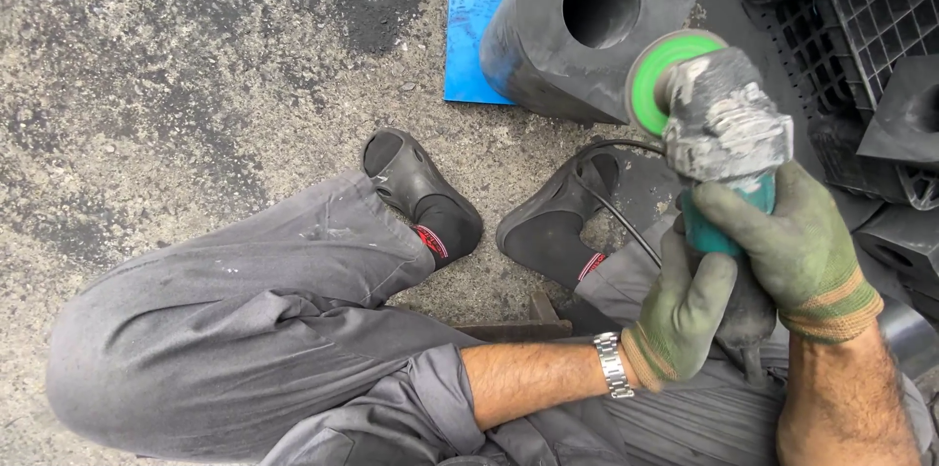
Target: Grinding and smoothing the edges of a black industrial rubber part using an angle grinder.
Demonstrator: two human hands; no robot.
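Gloves of worn green cloth cover both hands, which share one tool: an angle grinder [719, 133] with a teal body and a dust-caked grey head. The right hand [797, 251] wraps tightly over the top of the teal body, fingers curled down across it. The left hand [685, 314] closes around the body from below, thumb up along the side, a metal wristwatch [613, 365] showing at the cuff. The grinder's green-backed disc [670, 80] is held up and sits just at the lower right corner of a dark grey block [548, 45] with a round hole bored through its top face; whether disc and block touch cannot be told. A black cable [611, 197] loops from the tool down past the knees. The block rests partly on a blue sheet [469, 36] lying on rough concrete ground [176, 85]. The person sits with legs in grey trousers [254, 319] and black shoes [421, 192] pointing toward the block. More dark blocks [900, 114] and a black plastic crate [871, 6] stand to the right.
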